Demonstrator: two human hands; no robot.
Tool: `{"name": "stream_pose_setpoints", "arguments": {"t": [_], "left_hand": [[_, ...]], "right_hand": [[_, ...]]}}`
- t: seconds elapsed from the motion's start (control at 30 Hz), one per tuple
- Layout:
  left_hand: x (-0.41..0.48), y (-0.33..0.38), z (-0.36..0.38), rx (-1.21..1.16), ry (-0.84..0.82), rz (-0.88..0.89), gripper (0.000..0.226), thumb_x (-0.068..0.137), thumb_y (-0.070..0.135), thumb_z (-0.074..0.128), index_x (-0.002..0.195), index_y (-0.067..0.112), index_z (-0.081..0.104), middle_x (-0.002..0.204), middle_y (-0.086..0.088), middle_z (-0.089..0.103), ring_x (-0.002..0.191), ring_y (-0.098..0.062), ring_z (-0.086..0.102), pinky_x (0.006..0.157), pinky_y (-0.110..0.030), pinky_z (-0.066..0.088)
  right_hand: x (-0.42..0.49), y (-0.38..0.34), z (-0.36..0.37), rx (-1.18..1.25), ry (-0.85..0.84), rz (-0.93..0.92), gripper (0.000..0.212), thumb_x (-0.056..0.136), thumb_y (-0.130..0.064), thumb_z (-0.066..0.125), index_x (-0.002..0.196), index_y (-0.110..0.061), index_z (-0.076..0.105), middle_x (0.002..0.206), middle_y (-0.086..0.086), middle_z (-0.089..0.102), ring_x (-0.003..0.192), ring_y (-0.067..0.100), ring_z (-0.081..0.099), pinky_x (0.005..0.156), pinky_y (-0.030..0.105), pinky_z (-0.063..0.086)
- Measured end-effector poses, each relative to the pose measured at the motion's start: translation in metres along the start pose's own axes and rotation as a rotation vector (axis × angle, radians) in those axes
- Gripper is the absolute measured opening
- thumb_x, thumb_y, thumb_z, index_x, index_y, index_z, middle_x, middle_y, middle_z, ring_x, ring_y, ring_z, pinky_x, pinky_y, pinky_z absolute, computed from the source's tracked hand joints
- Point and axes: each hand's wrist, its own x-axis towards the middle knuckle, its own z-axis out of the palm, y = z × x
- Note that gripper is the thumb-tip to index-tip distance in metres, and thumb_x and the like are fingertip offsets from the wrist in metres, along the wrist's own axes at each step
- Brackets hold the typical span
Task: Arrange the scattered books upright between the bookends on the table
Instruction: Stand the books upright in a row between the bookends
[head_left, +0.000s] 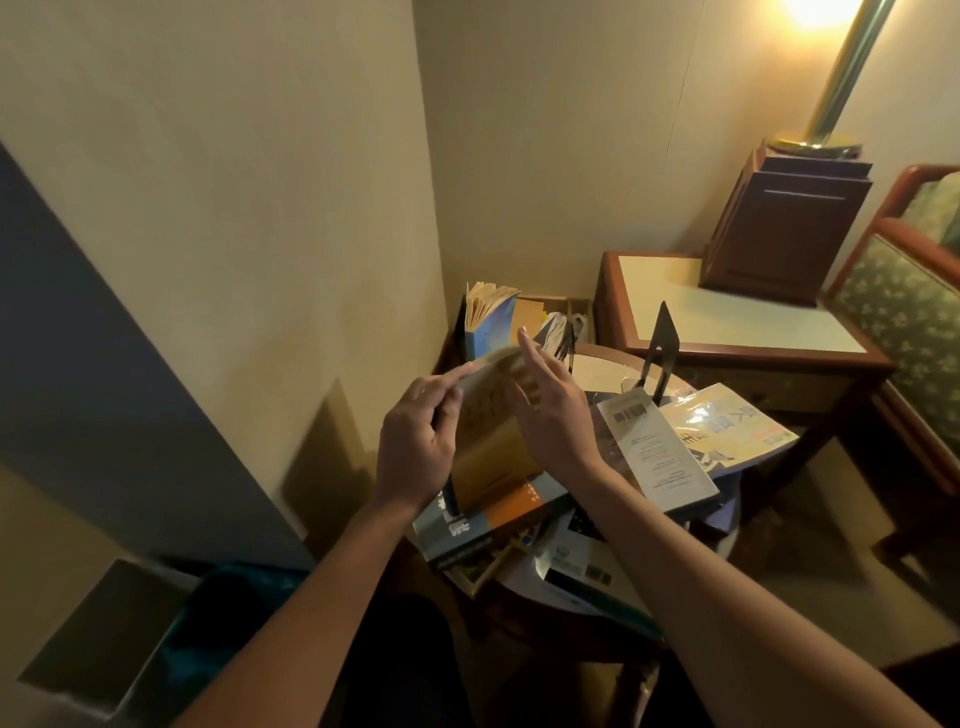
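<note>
L hand (415, 447) gripped tan book (491, 447) at left edge, index along top | R hand (550, 415) flat – fingers straight on cover | book upright btwn hands, over blue-orange book (483, 525) on table (600, 370) | bookend (661, 338) – apart, to right

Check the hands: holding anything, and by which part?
A tan book: left hand grips its left edge near the top corner; right hand presses flat against its right side.

Round table (605, 370) bears scattered flat books (657, 457) and an upright black bookend (661, 347)
</note>
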Motion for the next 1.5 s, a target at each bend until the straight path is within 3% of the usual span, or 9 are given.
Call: {"name": "stream_pose_setpoints", "arguments": {"t": [0.17,0.3,0.4,0.53,0.7,0.9,1.13,1.33,1.5], "left_hand": [[-0.004,0.016,-0.001,-0.104,0.022,-0.133,0.033,0.106,0.017,0.047,0.134,0.011,0.063,0.122,0.009,0.066,0.105,0.021,0.056,0.086,-0.006,0.048],[-0.014,0.033,-0.001,-0.228,-0.015,-0.28,0.033,0.106,0.023,0.045,0.132,0.017,0.065,0.094,0.02,0.072,0.075,0.005,0.063,0.068,-0.02,0.052],[-0.02,0.051,0.007,-0.44,-0.085,-0.394,0.04,0.102,0.031,0.042,0.133,0.02,0.064,0.121,0.011,0.071,0.115,-0.002,0.063,0.102,-0.035,0.052],[-0.031,0.075,0.031,-0.592,-0.103,-0.417,0.045,0.101,0.032,0.037,0.135,0.018,0.063,0.128,0.008,0.068,0.123,0.001,0.058,0.103,-0.026,0.049],[-0.05,0.086,0.08,-0.395,-0.171,-0.37,0.056,0.101,0.047,0.034,0.133,0.011,0.063,0.128,-0.005,0.068,0.121,-0.017,0.062,0.097,-0.017,0.047],[-0.065,0.07,0.131,-0.257,-0.301,-0.309,0.049,0.101,0.027,0.035,0.145,0.017,0.053,0.153,0.0,0.048,0.146,-0.013,0.037,0.12,-0.04,0.032],[-0.017,0.044,0.14,-0.072,-0.438,-0.212,0.045,0.095,0.023,0.04,0.133,0.014,0.064,0.15,-0.006,0.052,0.141,-0.025,0.046,0.114,-0.047,0.041],[0.068,0.005,0.15,0.486,-0.604,0.002,0.054,0.1,0.019,0.042,0.155,0.02,0.036,0.167,-0.004,0.021,0.154,-0.028,0.015,0.123,-0.054,0.017],[0.091,-0.026,0.145,0.683,-0.747,0.074,0.069,0.099,0.01,0.04,0.161,0.027,0.013,0.17,0.004,0.002,0.156,-0.022,0.008,0.125,-0.052,0.01]], "right_hand": [[-0.011,-0.018,0.001,0.015,0.013,0.124,0.055,0.098,-0.057,0.048,0.151,-0.051,0.033,0.168,0.007,0.012,0.147,0.034,0.031,0.106,0.048,0.045],[-0.018,-0.017,0.006,0.084,0.014,0.165,0.061,0.089,-0.078,0.038,0.147,-0.061,0.028,0.166,0.007,0.022,0.144,0.032,0.038,0.106,0.052,0.048],[-0.025,-0.016,-0.003,0.196,0.032,0.184,0.06,0.092,-0.073,0.04,0.149,-0.056,0.028,0.16,0.003,0.037,0.141,0.024,0.044,0.109,0.046,0.046],[-0.039,-0.008,-0.028,0.368,0.012,0.216,0.056,0.099,-0.054,0.05,0.152,-0.046,0.034,0.151,-0.002,0.049,0.136,0.015,0.05,0.109,0.043,0.047],[-0.056,0.013,-0.06,0.373,0.005,0.274,0.05,0.102,-0.032,0.053,0.148,-0.047,0.04,0.14,-0.011,0.048,0.098,0.014,0.067,0.087,0.041,0.06],[-0.071,0.05,-0.082,0.202,-0.012,0.386,0.055,0.098,-0.014,0.059,0.149,-0.03,0.046,0.143,0.006,0.055,0.106,0.022,0.064,0.088,0.039,0.059],[-0.057,0.072,-0.102,0.148,-0.044,0.408,0.055,0.099,-0.012,0.055,0.152,-0.02,0.042,0.143,0.008,0.055,0.105,0.013,0.059,0.085,0.035,0.06],[-0.027,0.07,-0.114,0.159,-0.07,0.328,0.056,0.101,-0.008,0.054,0.153,-0.017,0.039,0.138,0.009,0.059,0.123,0.019,0.056,0.092,0.033,0.058],[0.005,0.063,-0.108,0.144,-0.088,0.275,0.053,0.104,-0.01,0.051,0.154,-0.023,0.039,0.141,0.01,0.056,0.125,0.021,0.054,0.074,0.017,0.057]]}}
